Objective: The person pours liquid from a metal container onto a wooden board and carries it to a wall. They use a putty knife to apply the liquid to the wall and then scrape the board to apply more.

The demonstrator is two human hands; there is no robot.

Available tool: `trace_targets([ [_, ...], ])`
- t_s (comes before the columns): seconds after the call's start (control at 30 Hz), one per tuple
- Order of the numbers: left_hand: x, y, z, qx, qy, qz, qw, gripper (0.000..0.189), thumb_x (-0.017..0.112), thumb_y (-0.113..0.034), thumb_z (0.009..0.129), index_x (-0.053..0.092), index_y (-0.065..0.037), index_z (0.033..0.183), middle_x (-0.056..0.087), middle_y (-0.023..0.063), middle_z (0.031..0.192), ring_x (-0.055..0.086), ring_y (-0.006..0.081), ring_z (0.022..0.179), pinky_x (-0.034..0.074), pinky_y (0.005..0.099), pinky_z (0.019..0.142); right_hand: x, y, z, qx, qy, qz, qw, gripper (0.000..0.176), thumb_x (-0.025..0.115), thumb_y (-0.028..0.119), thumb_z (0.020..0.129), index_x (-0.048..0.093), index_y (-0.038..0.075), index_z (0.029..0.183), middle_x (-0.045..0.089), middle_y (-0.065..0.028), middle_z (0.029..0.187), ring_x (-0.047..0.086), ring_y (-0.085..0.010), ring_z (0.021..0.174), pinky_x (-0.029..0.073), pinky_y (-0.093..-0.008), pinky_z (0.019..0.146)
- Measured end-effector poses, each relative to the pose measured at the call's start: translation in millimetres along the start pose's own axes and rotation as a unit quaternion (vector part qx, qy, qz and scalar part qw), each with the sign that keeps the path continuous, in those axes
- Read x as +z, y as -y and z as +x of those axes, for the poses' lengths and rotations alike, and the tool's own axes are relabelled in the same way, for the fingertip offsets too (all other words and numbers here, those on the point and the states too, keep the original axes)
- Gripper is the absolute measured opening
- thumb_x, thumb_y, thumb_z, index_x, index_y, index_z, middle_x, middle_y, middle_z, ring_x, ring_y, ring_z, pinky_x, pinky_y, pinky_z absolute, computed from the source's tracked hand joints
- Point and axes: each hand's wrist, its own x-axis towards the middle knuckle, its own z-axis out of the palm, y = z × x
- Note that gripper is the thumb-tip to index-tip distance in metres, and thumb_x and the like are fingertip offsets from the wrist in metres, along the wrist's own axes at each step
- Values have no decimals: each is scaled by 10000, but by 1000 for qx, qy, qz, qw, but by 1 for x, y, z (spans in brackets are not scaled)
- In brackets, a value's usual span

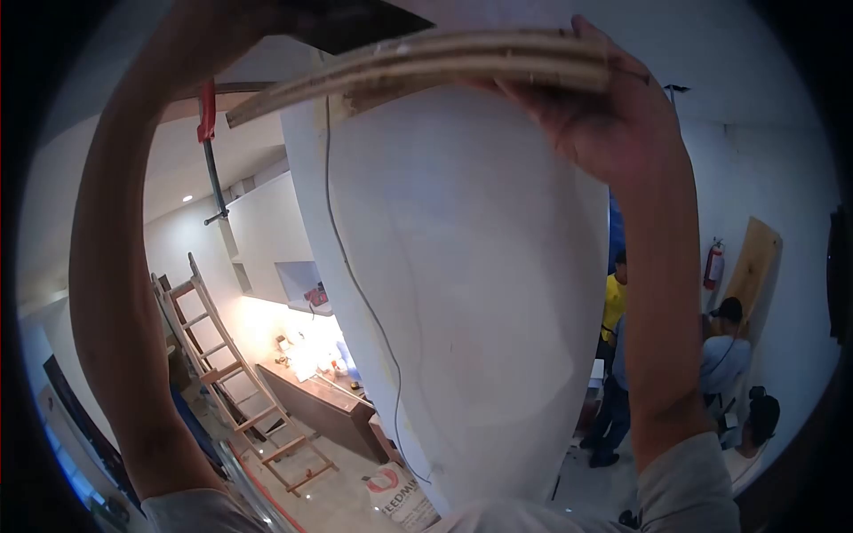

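Note:
Overhead, my right hand [613, 115] grips the right end of a stack of layered wood strips [471, 62], palm beneath and a fingertip showing above. The strips run left across the white column [462, 266]. My left hand [218, 31] is raised at the top left, dark and partly out of frame. It appears closed on a dark flat blade [364, 25] that reaches right, just above the wood; its fingers are not clear. Near my left forearm, a red bar clamp [207, 115] hangs from a wooden edge. A thin cable [333, 213] runs down the column.
A wooden ladder [231, 364] leans at the left. Beyond it stands a lit counter [311, 386] with tools on it. A printed sack [395, 497] is on the floor. Several people, one in a yellow shirt [613, 298], are at the right, near a fire extinguisher [713, 264] and a wooden board [753, 266].

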Motion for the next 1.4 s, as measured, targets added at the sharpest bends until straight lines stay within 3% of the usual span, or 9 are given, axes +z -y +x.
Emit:
trace_targets([
  [0.2, -45, -31, -9, 15, -54, -66, 996, 98, 691, -3, 866, 769, 27, 919, 744, 81, 766, 623, 87, 604, 476, 207, 561, -21, 33, 32, 129, 70, 92, 985, 542, 323, 272, 1090, 334, -147, 1433, 417, -385, 1393, 549, -520, 1228, 600, -496, 974],
  [0.37, -48, -75, -4, -147, -11, -12, 989, 66, 728, -4, 845, 770, 18, 891, 739, 84, 740, 608, 84, 596, 470, 235, 560, -24, 25, 43, 120, 72, 102, 985, 576, 355, 302, 1083, 290, -116, 1474, 399, -395, 1409, 513, -550, 1261, 615, -498, 945],
  [0.47, -32, -59, 10, -76, 21, -49, 996, 52, 750, -1, 828, 773, 0, 874, 744, 75, 742, 602, 92, 583, 478, 255, 577, -31, 28, 50, 114, 42, 73, 990, 393, 393, 289, 1093, 516, -25, 1295, 456, -309, 1405, 514, -485, 1285, 506, -601, 1072],
  [0.57, -26, -62, 29, -87, 78, -45, 992, 50, 765, -9, 817, 775, -12, 866, 746, 63, 742, 606, 104, 579, 489, 270, 596, -9, 7, 26, -20, -11, 32, 999, 629, 353, 404, 1085, 212, -52, 1495, 362, -288, 1509, 408, -485, 1384, 347, -690, 1138],
  [0.6, -26, -84, 31, -121, 86, -3, 989, 42, 753, -8, 823, 774, -22, 857, 744, 68, 739, 630, 122, 600, 497, 293, 614, -1, 5, 16, -45, -48, 14, 998, 387, 463, 303, 1073, 447, -20, 1285, 447, -302, 1382, 504, -485, 1289, 510, -609, 1063],
  [0.8, 11, -14, 79, 129, 113, -54, 984, 182, 710, -104, 861, 733, 26, 986, 712, 130, 817, 679, 199, 749, 538, 352, 762, -2, 17, 17, 15, -31, 34, 999, 497, 509, 377, 1054, 401, -12, 1343, 463, -244, 1399, 548, -401, 1253, 485, -568, 1085],
  [1.0, 55, -20, 120, 110, 83, 43, 989, 182, 741, -82, 758, 726, 30, 901, 692, 133, 756, 650, 208, 690, 526, 372, 719, -16, 23, 18, 82, 0, 104, 991, 508, 512, 410, 1053, 395, 29, 1368, 487, -198, 1396, 526, -357, 1269, 469, -526, 1069],
  [1.1, 64, -29, 136, 38, 127, 46, 990, 272, 808, -130, 701, 747, -6, 934, 704, 180, 871, 680, 319, 805, 527, 398, 776, -4, 21, 13, 65, -49, 105, 991, 509, 479, 432, 1061, 391, 44, 1379, 480, -189, 1409, 519, -358, 1277, 467, -550, 1065],
  [1.4, 87, -24, 155, 45, 90, 85, 991, 253, 785, -178, 735, 749, -40, 943, 705, 143, 786, 665, 272, 708, 538, 391, 747, -18, 23, 26, 101, 26, 150, 983, 588, 454, 437, 1067, 295, 50, 1481, 398, -201, 1506, 466, -382, 1353, 417, -604, 1093],
])
